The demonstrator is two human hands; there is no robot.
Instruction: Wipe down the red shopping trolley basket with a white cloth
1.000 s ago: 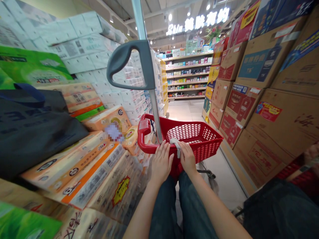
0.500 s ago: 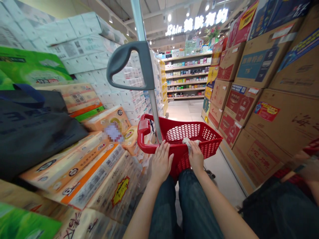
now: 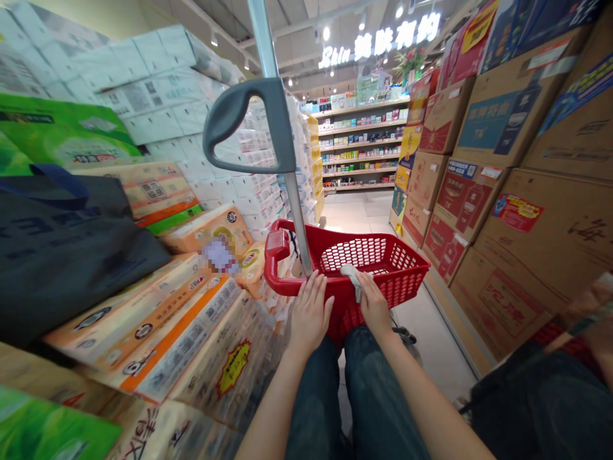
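While resting on the near rim of a red shopping basket [image 3: 410, 268], left hand [image 3: 310, 313] curved over the plastic, fingers slightly spread, pads pressed down on the rim. Just beside it on the same rim, right hand [image 3: 375, 302], fingers closer together and lying against a white cloth [image 3: 351, 278], the cloth draped over the edge and hanging partly into the basket. Whether pinched between those fingers or only touched, impossible to tell from this view. Best for a steady hold: palms low, weight even across both hands, cloth gathered clear of the holes in the basket wall.

Directly below the hands, knees in blue jeans [image 3: 316, 396]. Rising beside the basket's left end, a thin metal pole [image 3: 290, 217] with a grey plastic handle [image 3: 249, 121] at upper centre. Along the left of the frame, stacked packs of toilet paper [image 3: 158, 338] in orange and white wrappers, and on top of them, a black bag [image 3: 62, 255] with a blue strap. Along the right of the frame, piled cardboard boxes [image 3: 507, 268] with red and blue labels. Farther off at centre, beyond a pale floor [image 3: 349, 217], store shelves [image 3: 359, 147] of small packaged goods, and above them at upper right, a lit sign [image 3: 378, 45].
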